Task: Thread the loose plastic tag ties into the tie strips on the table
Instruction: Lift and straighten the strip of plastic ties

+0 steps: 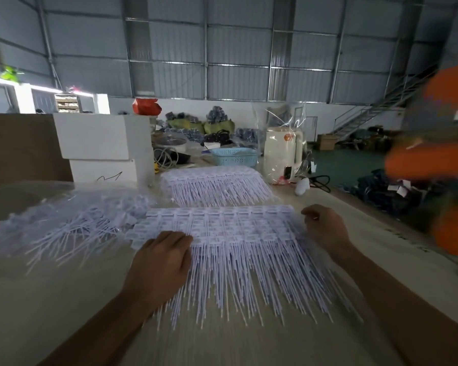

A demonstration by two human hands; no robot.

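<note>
Left grip [162, 256]: knuckles up, fingers curled down onto the near-left edge of the tie strips [220, 225], pressing on the stack where heads meet tails; can't tell whether anything is pinched underneath. Right grip [325, 228]: at the strips' right edge, fingers loosely curled with the tips touching the outermost ties; whether it clamps one I can't tell. The strips sit mid-surface directly between both forearms: white rectangular heads joined in rows, several layers overlapped, thin tails fanning toward the person and spreading past the left wrist. Loose tag ties [72, 223] lie in a tangled heap just left of the strips, touching their left edge, on what looks like clear plastic sheeting. A second batch of strips [214, 184] lies farther back, apart from the near one, tails pointing the same way. The surface [51, 299] is pale and matte. Behind the far batch: a light blue perforated basket [234, 156], a cream kettle-like appliance [282, 154] under a clear bag, stacked white foam blocks [101, 146] at back left with a brown board beside them. Far right, blurred: someone in orange [449, 159], detail unreadable. Beyond that, a metal staircase [375, 112] against the corrugated wall.
</note>
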